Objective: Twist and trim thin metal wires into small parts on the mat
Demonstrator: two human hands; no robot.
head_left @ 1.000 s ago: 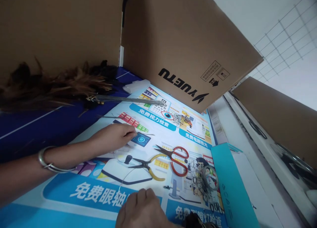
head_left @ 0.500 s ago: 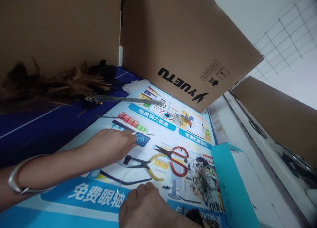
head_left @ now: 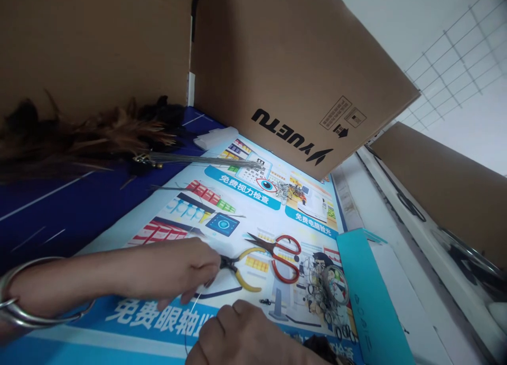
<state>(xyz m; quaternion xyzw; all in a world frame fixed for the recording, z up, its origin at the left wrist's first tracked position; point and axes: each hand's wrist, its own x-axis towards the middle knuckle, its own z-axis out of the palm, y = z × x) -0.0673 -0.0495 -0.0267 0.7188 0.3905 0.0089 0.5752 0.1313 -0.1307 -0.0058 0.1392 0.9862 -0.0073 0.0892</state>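
My left hand [head_left: 192, 267] is closed above the printed sheet, a thin, pale wire [head_left: 191, 316] running down from its fingers. That wire curves toward the left side of my right hand [head_left: 245, 336], which is a fist with its back to me; whatever it grips is hidden. Just beyond my left fingers lie the yellow-handled pliers [head_left: 249, 287], their jaws partly covered by the hand. Red-handled scissors [head_left: 287, 259] rest beside them with the blades pointing left. A small dark swivel-like piece [head_left: 265, 301] sits above my right hand.
Brown and black feathers [head_left: 130, 127] lie at the left, beside a bundle of thin wires [head_left: 206, 160]. Small metal rings and clips [head_left: 325, 291] are heaped at the right near a teal box [head_left: 368, 296]. Cardboard [head_left: 277, 64] walls the back. Dark feathers [head_left: 322, 348] show by my right wrist.
My left hand has come down and nearer, from the printed camera picture to the pliers' jaws, and now has the wire at its fingers. My right hand has barely shifted.
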